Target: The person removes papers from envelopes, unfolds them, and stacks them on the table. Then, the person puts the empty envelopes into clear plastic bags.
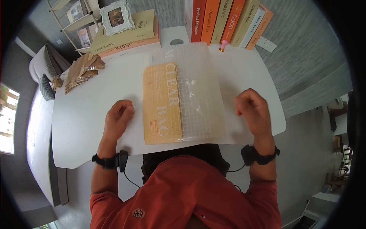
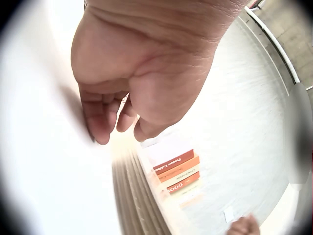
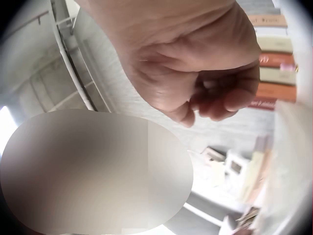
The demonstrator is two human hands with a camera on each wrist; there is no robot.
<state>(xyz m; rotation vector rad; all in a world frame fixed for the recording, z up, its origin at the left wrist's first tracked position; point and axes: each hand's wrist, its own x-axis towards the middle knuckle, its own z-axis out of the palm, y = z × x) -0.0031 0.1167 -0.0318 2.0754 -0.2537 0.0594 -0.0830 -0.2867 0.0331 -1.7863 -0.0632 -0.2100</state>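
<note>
A translucent plastic document bag (image 1: pixel 204 99), printed "MY CLEAR BAG" and with a round snap button, lies flat at the middle of the table. Inside its left half shows a yellow envelope-like sheet (image 1: pixel 160 103) with a small red stamp print. To the left of the bag, my left hand (image 1: pixel 119 117) hovers with loosely bent fingers and nothing in them. In the left wrist view a layered beige edge (image 2: pixel 134 186) runs just beyond these fingertips. My right hand (image 1: pixel 252 110) is apart from the bag on its right side, its fingers loosely curled around nothing.
A white table (image 1: pixel 84 129) holds brown paper packets (image 1: pixel 82 72) at left. Behind are stacked books (image 1: pixel 126 36) under a white picture frame (image 1: pixel 116 17), and a row of upright books (image 1: pixel 228 23). A pink pushpin-shaped piece (image 1: pixel 223 45) stands before that row.
</note>
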